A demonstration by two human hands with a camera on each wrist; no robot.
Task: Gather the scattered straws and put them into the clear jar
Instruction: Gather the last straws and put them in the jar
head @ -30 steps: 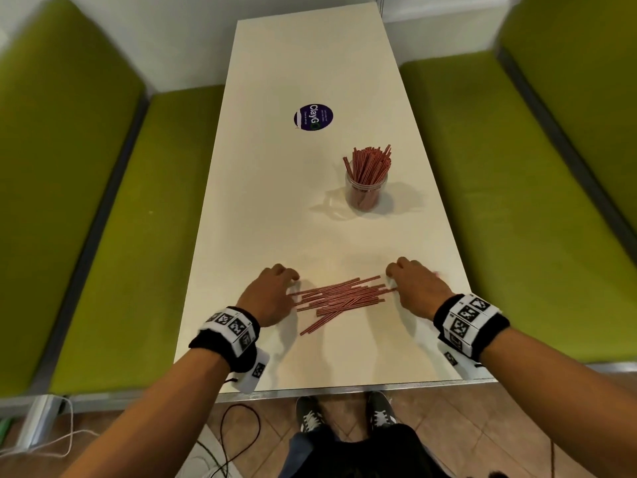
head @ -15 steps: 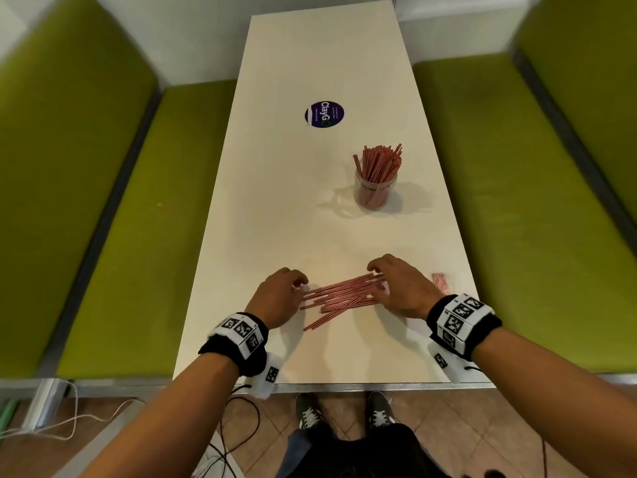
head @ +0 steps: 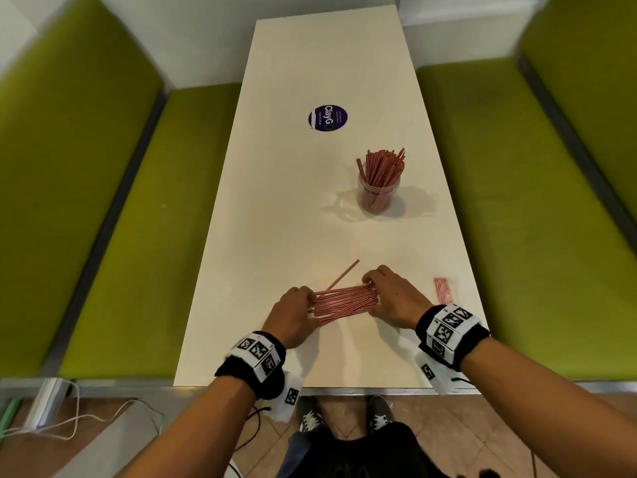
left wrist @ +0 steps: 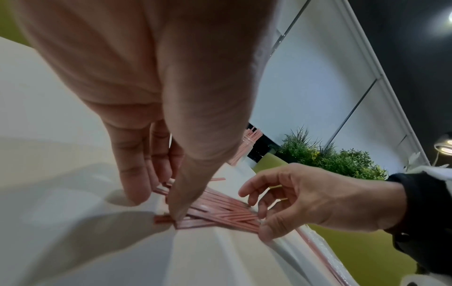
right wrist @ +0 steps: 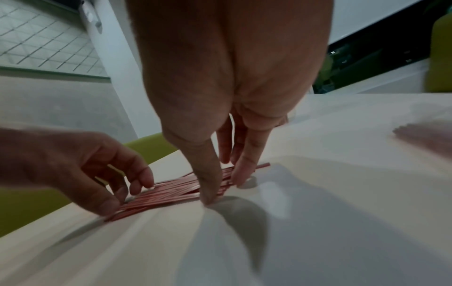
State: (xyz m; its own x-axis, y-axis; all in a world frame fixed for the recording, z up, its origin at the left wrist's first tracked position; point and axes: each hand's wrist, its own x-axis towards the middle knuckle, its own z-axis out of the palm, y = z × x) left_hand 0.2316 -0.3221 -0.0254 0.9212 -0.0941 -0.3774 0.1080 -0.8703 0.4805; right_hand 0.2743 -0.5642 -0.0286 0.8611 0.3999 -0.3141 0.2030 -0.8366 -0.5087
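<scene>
On the near part of the long pale bench (head: 275,208), a loose bundle of red straws (head: 344,301) lay flat, running left to right between the two hands. The left hand (head: 291,317) closed on the bundle's left end, its thumb on the near side and its curled fingers (left wrist: 133,174) on the far side, tips down on the bench, pinching the straw ends between them. The right hand (head: 393,298) did the same at the right end: its thumb and fingers (right wrist: 244,164) pointed down and pinched the straws from near and far. One single straw (head: 343,276) stuck out of the bundle at an angle, pointing to the far right. A few straw ends at the near left of the bundle splayed out unevenly.

The clear jar (head: 377,194) stood upright farther along the bench, to the right of its middle and well apart from the hands, already packed with red straws that fanned out above its rim. A small red-striped packet (head: 443,290) lay near the bench's right edge, just right of the right hand. A round purple sticker (head: 327,118) sat beyond the jar, toward the left. Green cushioned seats (head: 131,236) flanked the bench on both sides.
</scene>
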